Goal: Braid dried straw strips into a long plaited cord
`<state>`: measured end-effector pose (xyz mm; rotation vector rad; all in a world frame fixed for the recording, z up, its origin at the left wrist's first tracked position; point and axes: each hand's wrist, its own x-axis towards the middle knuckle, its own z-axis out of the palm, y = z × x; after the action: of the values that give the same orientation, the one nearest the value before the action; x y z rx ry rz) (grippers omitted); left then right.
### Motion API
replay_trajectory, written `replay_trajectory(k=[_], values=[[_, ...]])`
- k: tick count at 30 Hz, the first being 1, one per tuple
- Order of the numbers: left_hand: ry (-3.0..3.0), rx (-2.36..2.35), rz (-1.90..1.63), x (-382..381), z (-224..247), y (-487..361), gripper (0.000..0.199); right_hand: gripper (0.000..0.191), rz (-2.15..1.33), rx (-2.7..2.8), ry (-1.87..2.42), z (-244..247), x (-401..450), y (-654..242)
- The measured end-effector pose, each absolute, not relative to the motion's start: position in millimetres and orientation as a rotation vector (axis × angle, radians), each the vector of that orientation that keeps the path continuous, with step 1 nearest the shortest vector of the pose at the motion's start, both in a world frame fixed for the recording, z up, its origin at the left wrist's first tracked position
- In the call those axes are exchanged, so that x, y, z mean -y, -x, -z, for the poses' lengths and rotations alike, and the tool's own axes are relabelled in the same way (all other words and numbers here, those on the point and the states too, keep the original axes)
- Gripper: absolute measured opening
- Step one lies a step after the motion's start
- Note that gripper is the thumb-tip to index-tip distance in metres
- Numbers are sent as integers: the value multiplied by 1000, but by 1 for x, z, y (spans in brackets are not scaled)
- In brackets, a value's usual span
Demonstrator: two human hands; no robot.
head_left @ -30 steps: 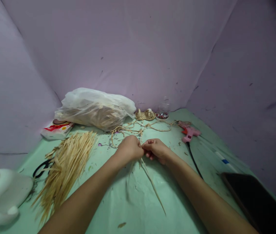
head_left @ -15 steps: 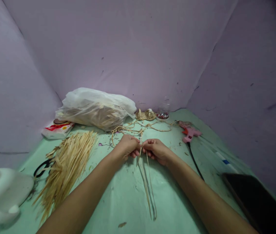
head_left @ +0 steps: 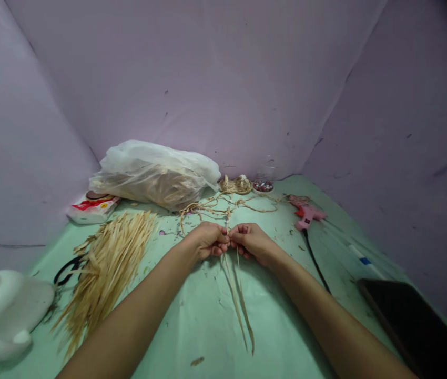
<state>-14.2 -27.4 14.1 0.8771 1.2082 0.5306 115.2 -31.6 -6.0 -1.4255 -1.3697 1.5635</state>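
My left hand and my right hand meet over the middle of the table, fingertips pinched close together. Between them are thin, straw-coloured fibre strands, whose two loose ends hang toward me and lie on the green surface. Beyond my fingers the strands run into a twisted fibre cord that spreads in loops across the table. Both hands are closed on the strands; the exact spot of the pinch is hidden by the fingers.
Left of my arms lie a bundle of dry fibre strips, black-handled scissors and a white ceramic pot. Behind is a plastic bag. To the right are a pink glue gun with its cable and a dark phone-like slab.
My left fingers have curled in closer to the right ones. The short strand end that stuck out below them is no longer visible, and the hanging ends have shifted slightly.
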Motion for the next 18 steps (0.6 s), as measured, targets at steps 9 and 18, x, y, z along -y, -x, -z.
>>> replay_trajectory(k=[9, 18], values=[[-845, -1223, -515, 23, -13, 15, 24, 10, -1533, 1435, 1411, 7, 31, -116], [-917, -1267, -466, 24, -15, 16, 8, 8, -1385, 1648, 1420, 17, 27, -119]])
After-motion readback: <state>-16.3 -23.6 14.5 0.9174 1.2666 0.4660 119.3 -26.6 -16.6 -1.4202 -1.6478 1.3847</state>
